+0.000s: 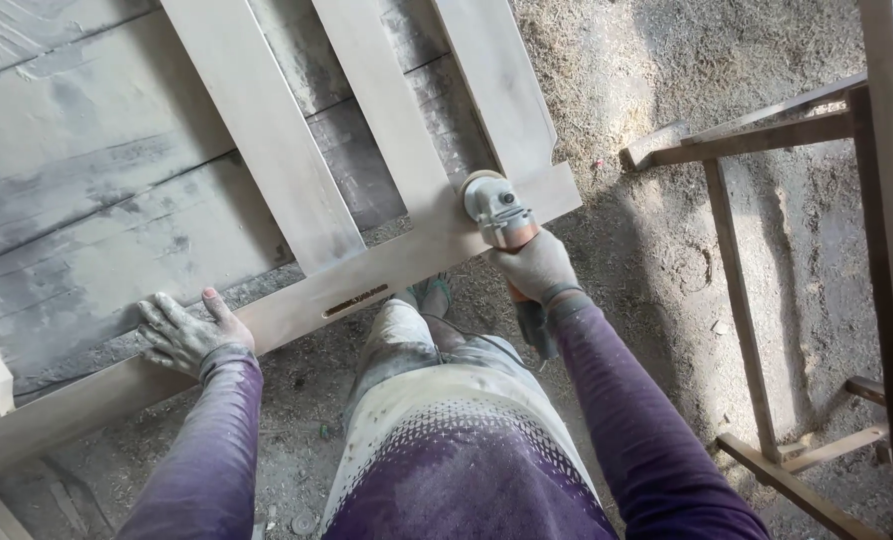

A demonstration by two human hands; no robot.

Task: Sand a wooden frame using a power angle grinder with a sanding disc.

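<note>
Two hands work on one pale wooden frame (pixel 296 300), which lies flat across a grey, dust-coated workbench (pixel 76 150). The frame consists of a long bottom rail running from lower left to upper right and three upright slats that rise from it toward the top edge of the view. Its surface is bare, light-coloured wood with a matt, dusty finish. A narrow rectangular mortise slot (pixel 356 300) is cut into the near face of the rail, roughly at mid-length.

The right hand (pixel 536 265) is closed in a full grip around the body of an angle grinder (pixel 501 215). The grinder has a grey metal head and a copper-coloured collar; its disc end sits on the right end of the rail, where the rightmost slat joins it. The tool lies directly ahead of the knuckles, with its rear portion and cable hanging below the wrist.

The left hand (pixel 186 332) rests flat on the rail well to the left of the slot, fingers spread and pressed onto the wood, thumb raised along the near edge. Both hands are coated in pale dust, and both arms wear purple sleeves.

Sawdust covers the ground (pixel 616 90). A dark wooden trestle frame (pixel 736 300) stands at the right, well apart from the grinder.
</note>
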